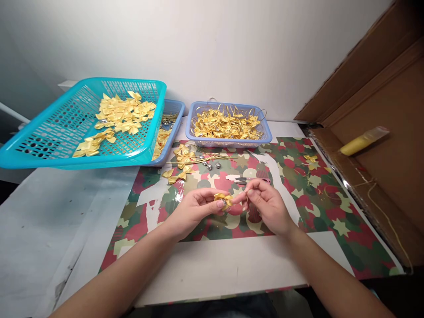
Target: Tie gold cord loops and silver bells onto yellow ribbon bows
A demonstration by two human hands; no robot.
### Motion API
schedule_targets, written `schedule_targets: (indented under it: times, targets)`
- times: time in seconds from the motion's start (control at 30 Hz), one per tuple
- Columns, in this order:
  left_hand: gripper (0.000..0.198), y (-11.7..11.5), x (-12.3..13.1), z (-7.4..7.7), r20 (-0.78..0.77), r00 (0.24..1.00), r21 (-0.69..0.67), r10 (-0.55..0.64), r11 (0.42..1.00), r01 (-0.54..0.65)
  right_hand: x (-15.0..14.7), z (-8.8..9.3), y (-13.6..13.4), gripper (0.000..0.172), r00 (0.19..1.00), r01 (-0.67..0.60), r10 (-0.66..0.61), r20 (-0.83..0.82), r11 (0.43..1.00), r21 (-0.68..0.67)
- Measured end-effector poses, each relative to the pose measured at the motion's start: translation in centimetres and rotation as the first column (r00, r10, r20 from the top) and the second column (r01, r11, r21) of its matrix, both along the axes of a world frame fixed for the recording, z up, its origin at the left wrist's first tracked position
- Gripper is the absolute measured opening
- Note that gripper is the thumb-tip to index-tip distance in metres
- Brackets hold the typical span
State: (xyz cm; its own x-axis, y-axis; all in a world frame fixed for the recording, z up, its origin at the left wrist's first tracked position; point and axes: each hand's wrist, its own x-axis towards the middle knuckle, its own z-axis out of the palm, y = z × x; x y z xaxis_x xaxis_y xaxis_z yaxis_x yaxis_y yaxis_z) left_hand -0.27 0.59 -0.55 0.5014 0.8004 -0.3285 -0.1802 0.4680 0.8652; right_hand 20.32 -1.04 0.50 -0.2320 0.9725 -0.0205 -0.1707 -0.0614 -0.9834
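Observation:
My left hand (202, 206) pinches a yellow ribbon bow (228, 200) between thumb and fingers; a small silver bell seems to sit at its middle. Just to the right, my right hand (266, 205) is closed in a pinch with a finger reaching to the bow. Whatever thin thing it may hold is too small to make out. Beyond the hands lie loose yellow bows (174, 177), several silver bells (217, 165) and gold cords (215, 158). A pair of snips (245, 179) lies right behind my right hand, partly covered by it.
A turquoise basket (139, 157) of bows overlaps a blue basket (179, 115) on the left. Another blue basket (232, 142) holds corded bows at the back. Cardboard (380, 92) walls the right side, with a yellow-filled tube (359, 142). Patterned paper (334, 205) covers the table.

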Motion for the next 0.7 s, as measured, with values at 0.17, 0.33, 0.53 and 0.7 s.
schedule_targets:
  times: [0.17,0.33,0.53,0.7]
  targets:
    - [0.026,0.1,-0.1,0.2,0.041,0.999,0.013,-0.029,1.0,0.028,1.9,0.2,2.0,0.025,0.918,0.3,-0.333,-0.214,0.939,-0.17]
    - [0.024,0.0,-0.2,0.4,0.072,0.993,0.031,-0.097,0.995,0.095,3.9,0.5,3.7,0.023,0.775,0.414,-0.524,-0.353,0.843,-0.344]
    - [0.02,-0.1,-0.3,0.4,0.108,0.983,0.025,-0.147,0.989,0.145,4.1,0.8,4.2,0.026,0.726,0.449,-0.59,-0.354,0.796,-0.405]
    - [0.014,-0.1,-0.7,1.1,0.095,0.978,0.168,-0.186,0.971,0.168,5.1,0.7,4.8,0.032,0.662,0.509,-0.672,-0.332,0.728,-0.46]
